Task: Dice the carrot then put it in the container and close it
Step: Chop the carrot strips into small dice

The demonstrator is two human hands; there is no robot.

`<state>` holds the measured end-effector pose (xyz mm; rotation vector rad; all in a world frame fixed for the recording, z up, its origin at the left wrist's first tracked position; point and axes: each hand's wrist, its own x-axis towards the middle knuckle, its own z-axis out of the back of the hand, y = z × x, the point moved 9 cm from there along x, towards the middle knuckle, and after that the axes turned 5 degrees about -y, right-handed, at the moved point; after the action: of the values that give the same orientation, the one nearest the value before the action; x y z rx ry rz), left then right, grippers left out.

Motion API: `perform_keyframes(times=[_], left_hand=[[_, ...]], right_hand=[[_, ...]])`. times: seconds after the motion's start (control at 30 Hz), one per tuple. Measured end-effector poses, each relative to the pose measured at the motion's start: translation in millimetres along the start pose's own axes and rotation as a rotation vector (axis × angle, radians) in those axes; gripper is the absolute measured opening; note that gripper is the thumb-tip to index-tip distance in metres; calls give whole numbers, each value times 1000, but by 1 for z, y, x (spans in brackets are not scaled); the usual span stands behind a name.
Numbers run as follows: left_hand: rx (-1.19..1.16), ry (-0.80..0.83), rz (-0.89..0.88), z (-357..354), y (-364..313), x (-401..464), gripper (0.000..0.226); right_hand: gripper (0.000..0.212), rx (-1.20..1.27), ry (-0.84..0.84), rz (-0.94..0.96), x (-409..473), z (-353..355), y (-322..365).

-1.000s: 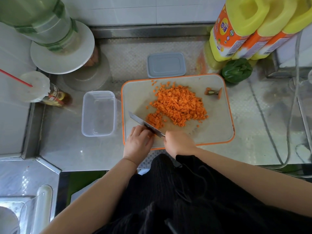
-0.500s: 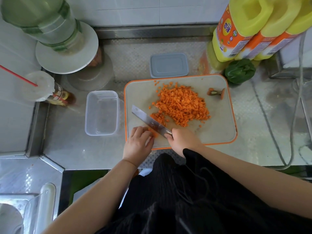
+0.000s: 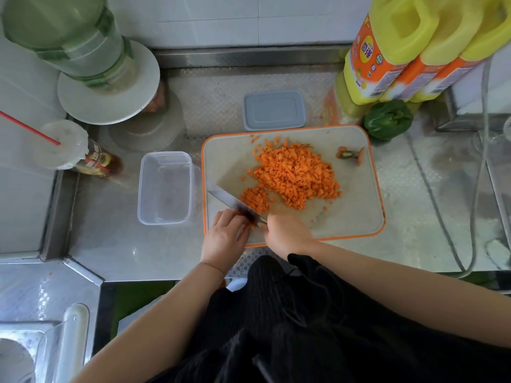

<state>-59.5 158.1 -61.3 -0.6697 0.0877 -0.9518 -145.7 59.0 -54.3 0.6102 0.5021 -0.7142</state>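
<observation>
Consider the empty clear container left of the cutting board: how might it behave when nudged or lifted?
The clear container looks thin-walled and empty, so it is probably light and slides easily on the smooth steel counter. Its low, wide shape suggests that it would not tip readily. The thin walls may flex when squeezed.

The yellow jugs carry orange labels with print too small to read. The bottle label perhaps shows characters, but they are blurred.

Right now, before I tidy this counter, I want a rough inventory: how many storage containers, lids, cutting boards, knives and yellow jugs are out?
Clear plastic container: 1
Grey lid: 1
Orange-rimmed cutting board: 1
Knife: 1
Yellow jugs: 3
Total: 7
</observation>
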Motion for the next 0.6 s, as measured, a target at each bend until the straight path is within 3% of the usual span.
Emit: perform_keyframes(times=[0.1, 0.2, 0.6], left_hand=[[-29, 33, -7, 2, -3, -1, 20], [-19, 52, 15, 5, 2, -4, 23], [-28, 72, 33, 2, 10, 0, 28]], right_hand=[[37, 131, -1, -15, 9, 7, -5], [41, 91, -6, -16, 2, 16, -7], [27, -83, 14, 60, -18, 18, 7]])
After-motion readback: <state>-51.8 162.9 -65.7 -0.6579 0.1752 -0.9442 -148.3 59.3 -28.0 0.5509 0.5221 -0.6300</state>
